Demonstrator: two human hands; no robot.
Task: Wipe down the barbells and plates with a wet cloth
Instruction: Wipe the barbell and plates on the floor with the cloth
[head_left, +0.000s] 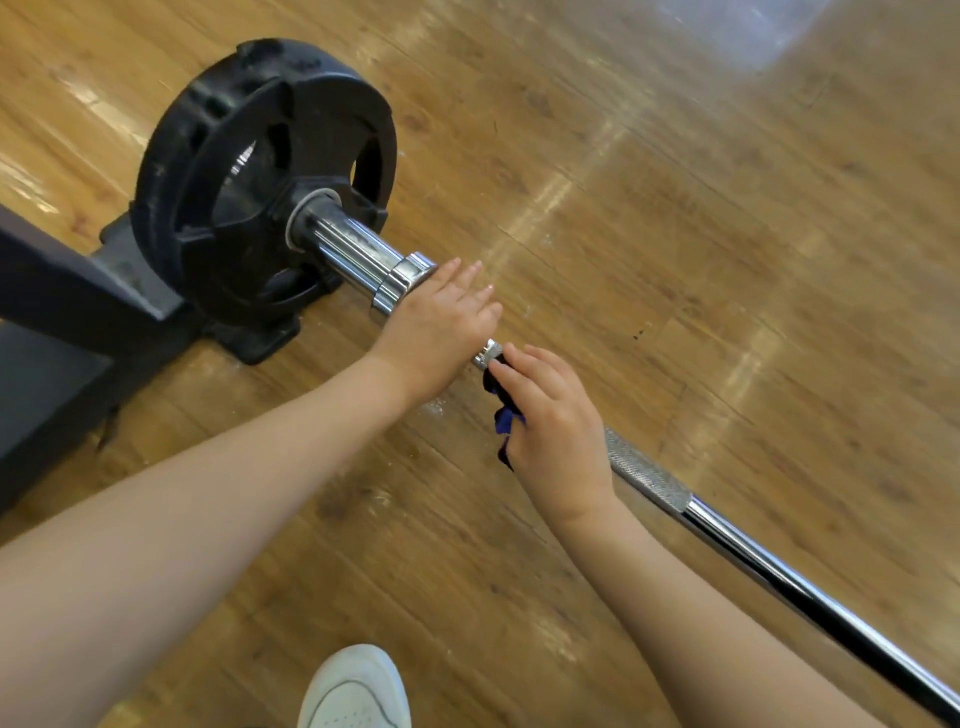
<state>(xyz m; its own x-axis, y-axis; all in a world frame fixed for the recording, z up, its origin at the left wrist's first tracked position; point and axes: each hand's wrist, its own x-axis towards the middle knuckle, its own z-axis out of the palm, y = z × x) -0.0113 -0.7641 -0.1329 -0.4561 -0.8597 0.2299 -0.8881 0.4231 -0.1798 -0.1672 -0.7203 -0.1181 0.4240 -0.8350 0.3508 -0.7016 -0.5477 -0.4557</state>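
A chrome barbell (727, 540) runs from the lower right up to a black weight plate (260, 176) on its thick sleeve (358, 249). My left hand (436, 327) lies over the bar just below the sleeve's collar, fingers straight and spread. My right hand (550, 421) grips a dark blue cloth (501, 410) wrapped on the bar right behind the left hand. A short bit of knurled shaft (487, 353) shows between the two hands. The bar under both hands is hidden.
The plate end rests by a dark metal rack base (62, 332) on the left. A wooden floor (675, 208) lies all around. My white shoe (356, 691) shows at the bottom edge.
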